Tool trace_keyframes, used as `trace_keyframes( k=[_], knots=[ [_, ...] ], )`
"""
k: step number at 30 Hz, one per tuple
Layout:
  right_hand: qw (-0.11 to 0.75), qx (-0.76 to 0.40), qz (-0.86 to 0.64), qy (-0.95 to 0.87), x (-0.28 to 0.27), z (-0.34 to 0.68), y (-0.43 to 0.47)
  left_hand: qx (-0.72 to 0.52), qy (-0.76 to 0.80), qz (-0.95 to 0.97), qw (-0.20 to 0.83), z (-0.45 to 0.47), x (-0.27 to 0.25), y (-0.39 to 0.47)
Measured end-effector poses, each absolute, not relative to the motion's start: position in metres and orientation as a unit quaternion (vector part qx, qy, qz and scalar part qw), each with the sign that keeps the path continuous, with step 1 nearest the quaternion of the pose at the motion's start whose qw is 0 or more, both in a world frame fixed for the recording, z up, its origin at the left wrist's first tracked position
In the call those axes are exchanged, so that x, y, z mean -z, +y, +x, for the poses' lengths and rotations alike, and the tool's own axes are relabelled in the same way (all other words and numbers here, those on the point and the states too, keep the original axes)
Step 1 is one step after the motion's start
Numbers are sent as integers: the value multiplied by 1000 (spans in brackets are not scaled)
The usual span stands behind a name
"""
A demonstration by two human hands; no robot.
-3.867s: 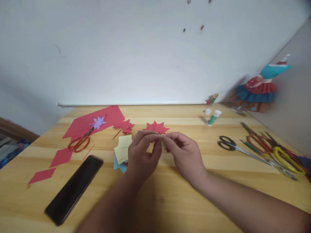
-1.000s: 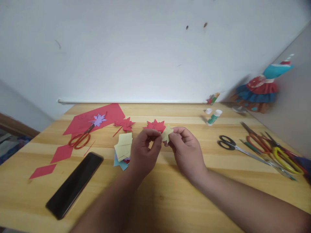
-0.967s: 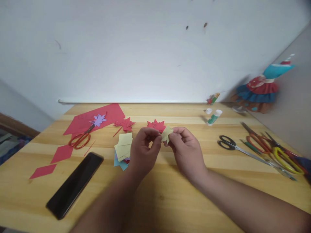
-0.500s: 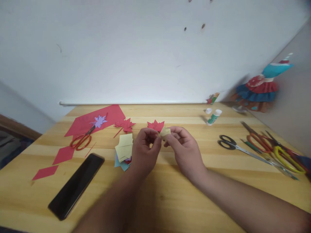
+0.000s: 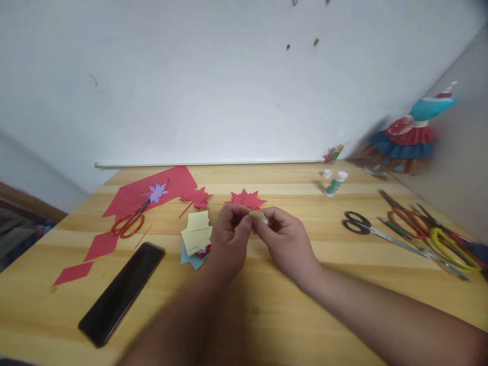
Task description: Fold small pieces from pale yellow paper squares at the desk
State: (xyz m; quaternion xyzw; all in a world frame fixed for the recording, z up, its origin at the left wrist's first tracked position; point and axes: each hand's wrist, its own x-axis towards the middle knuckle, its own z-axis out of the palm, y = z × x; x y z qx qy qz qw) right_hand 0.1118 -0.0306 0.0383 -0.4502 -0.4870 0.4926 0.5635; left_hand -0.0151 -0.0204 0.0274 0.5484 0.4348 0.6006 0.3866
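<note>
Between both hands is a small piece of yellow paper [image 5: 259, 216], partly hidden by the fingers. My left hand [image 5: 232, 236] pinches its left side with thumb and forefinger. On the other side, my right hand [image 5: 285, 239] grips it the same way, thumb pressed near the left thumb. Just beyond the fingers lies a red paper star shape [image 5: 245, 197], its near edge covered by the hands. A stack of yellow paper squares [image 5: 197, 235], with blue, purple and red pieces under it, rests beside my left hand.
A black phone [image 5: 122, 294], red-handled scissors [image 5: 131, 221], a red sheet [image 5: 125, 197] and a purple paper star [image 5: 156, 192] lie left. Red cut-outs [image 5: 196, 197] sit behind the stack. To the right are a glue stick [image 5: 336, 184], black-handled scissors [image 5: 358, 223] and yellow-handled scissors [image 5: 453, 251].
The yellow paper has turned or folded lower between my fingers and shows less of its face. My hands have drawn slightly closer and down, uncovering more of the red star shape.
</note>
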Motion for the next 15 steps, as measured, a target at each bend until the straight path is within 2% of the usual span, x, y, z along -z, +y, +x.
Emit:
trace_keyframes(
  k=[15],
  knots=[
    [574, -496, -444, -478, -44, 111, -33, -623, 440, 528, 374, -15, -30, -20]
  ],
)
